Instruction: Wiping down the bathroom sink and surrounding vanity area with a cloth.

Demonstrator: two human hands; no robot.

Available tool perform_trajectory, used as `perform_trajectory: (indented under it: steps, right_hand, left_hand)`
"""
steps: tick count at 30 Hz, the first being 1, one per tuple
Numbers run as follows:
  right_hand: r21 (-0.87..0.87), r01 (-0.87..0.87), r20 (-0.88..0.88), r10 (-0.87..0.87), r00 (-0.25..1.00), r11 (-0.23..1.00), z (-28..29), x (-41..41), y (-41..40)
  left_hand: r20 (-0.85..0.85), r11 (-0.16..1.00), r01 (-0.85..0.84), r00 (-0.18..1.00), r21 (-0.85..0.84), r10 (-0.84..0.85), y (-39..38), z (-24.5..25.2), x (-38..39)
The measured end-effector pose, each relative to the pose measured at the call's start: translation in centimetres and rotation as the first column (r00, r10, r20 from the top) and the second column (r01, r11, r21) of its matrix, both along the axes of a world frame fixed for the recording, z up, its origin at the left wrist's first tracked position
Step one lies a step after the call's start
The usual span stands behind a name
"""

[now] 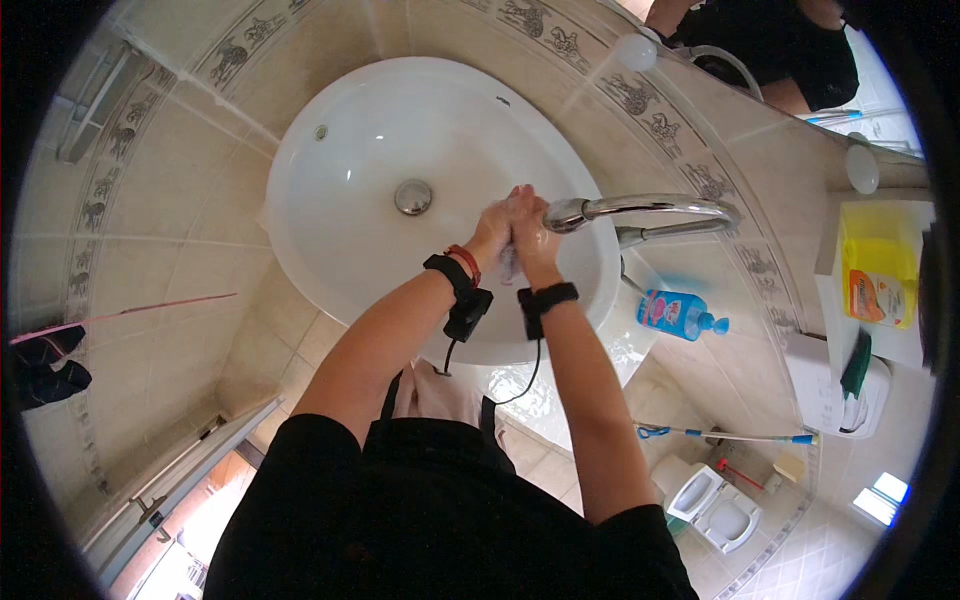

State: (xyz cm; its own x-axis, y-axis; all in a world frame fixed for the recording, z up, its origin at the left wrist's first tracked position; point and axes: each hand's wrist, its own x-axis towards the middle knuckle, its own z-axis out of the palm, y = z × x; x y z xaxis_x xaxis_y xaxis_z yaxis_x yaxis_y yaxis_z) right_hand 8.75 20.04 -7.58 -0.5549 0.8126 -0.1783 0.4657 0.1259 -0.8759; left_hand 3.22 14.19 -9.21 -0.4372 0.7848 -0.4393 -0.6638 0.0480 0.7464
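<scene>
Over the right part of a white oval washbasin [352, 270], my left hand [493, 229] and my right hand [535, 229] are pressed together, wet and partly soapy. They are just left of the outlet of a chrome gooseneck faucet [652, 204]. Black straps with small boxes and cables are on both wrists, and a red band circles the left wrist. The fingers overlap, so whether anything lies between the palms cannot be told. A round metal drain stopper [413, 197] sits in the basin, left of the hands.
A blue bottle [675, 315] lies right of the basin on the wet counter. Farther right, a shelf holds a yellow bottle [879, 281] and a green scrubbing brush [856, 364]. A toilet [726, 517] stands at lower right, a door [180, 487] at lower left. A mirror is at upper right.
</scene>
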Motion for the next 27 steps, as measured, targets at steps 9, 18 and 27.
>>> perform_trajectory:
  steps: [9, 18, 27]
  right_hand:
    - [-0.939, -0.343, -0.344, -0.123, 0.931, 0.032, -5.5, 5.9, 2.2]
    - [-0.589, -0.278, -0.563, -0.139, 0.815, 0.759, 2.3, 3.8, -0.1]
    - [0.587, -0.172, -0.023, 0.228, 0.973, 0.791, 3.1, -0.8, -4.0]
  left_hand:
    - [0.216, 0.966, 0.155, 0.956, 0.207, -0.200, -1.0, 2.4, -2.2]
    - [-0.379, 0.985, 0.154, 0.910, -0.072, -0.170, -6.8, -1.2, -6.7]
    - [0.620, 0.840, 0.004, 0.673, 0.543, -0.404, -2.5, -3.1, -0.4]
